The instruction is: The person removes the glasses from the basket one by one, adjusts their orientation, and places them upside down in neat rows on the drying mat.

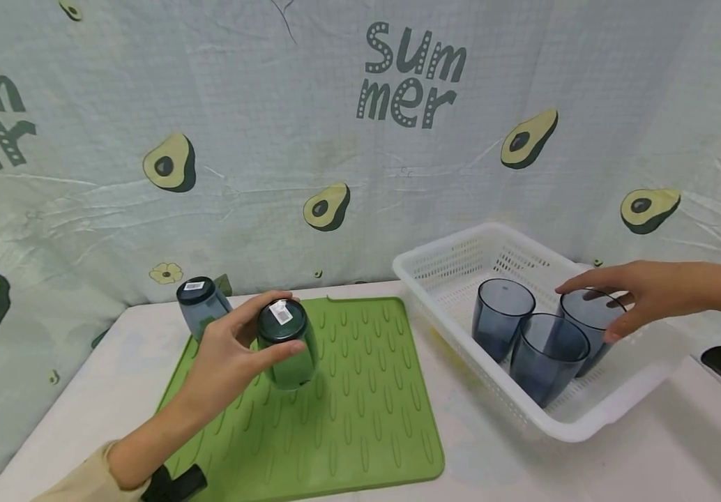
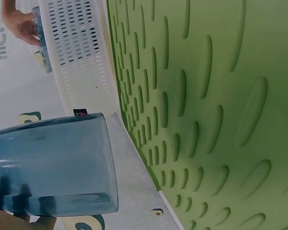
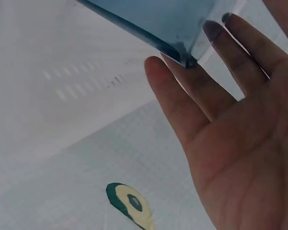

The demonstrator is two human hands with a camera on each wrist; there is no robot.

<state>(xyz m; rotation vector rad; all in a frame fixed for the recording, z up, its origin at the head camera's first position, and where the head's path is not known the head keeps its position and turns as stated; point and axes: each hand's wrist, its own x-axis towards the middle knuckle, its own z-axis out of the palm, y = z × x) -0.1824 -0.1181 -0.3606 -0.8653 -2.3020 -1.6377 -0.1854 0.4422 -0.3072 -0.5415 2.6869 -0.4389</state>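
Observation:
My left hand (image 1: pixel 231 355) grips a tinted glass tumbler (image 1: pixel 290 366) held upside down above the green drying mat (image 1: pixel 373 411). A white label sticks to its upturned base. In the left wrist view the tumbler (image 2: pixel 62 163) lies across the lower left, fingertips visible through it. Over the white basket (image 1: pixel 567 429), my right hand (image 1: pixel 655 296) spreads its fingers about the rim of a blue-grey tumbler (image 1: pixel 593 317). The right wrist view shows those fingers fairly straight beside this tumbler (image 3: pixel 168 19); whether they press on it I cannot tell.
Two more tumblers, a rear one (image 1: pixel 503 300) and a front one (image 1: pixel 549 362), stand mouth up in the basket. Another tumbler (image 1: pixel 203 310) sits upside down at the mat's back left corner. A patterned cloth (image 1: pixel 241 90) hangs behind the white table (image 1: pixel 392 481).

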